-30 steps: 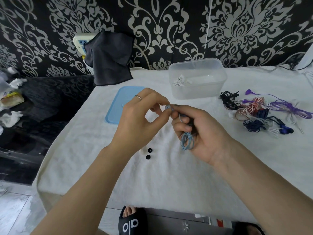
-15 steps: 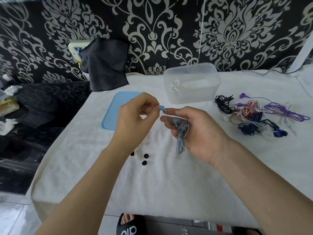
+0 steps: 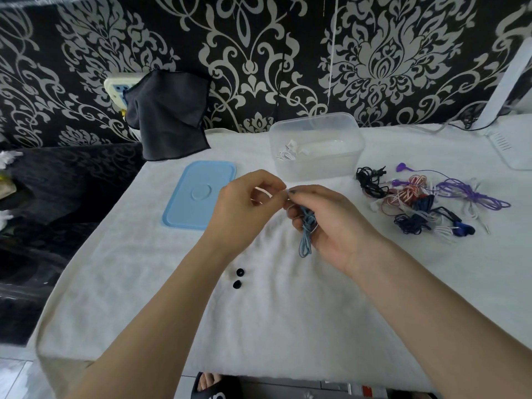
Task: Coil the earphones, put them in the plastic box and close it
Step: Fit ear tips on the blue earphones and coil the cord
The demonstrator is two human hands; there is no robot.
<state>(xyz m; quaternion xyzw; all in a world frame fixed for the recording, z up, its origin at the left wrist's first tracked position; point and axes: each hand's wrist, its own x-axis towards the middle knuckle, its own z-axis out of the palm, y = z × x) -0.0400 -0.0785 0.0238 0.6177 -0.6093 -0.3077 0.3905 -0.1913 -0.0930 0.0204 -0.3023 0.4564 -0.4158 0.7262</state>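
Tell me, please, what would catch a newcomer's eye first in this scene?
Both hands meet at the centre: the right hand grips a coiled blue earphone cable while the left hand pinches its end. Behind stands the open plastic box, its blue lid lying to the left, and tangled earphones on the right.

Your way to the open plastic box [image 3: 316,145] runs over bare white cloth [image 3: 288,312]. Its blue lid [image 3: 198,194] lies flat to the left, a tangled earphone pile [image 3: 426,203] crowds the right, and 2 black ear tips [image 3: 238,277] sit just beside your left forearm.
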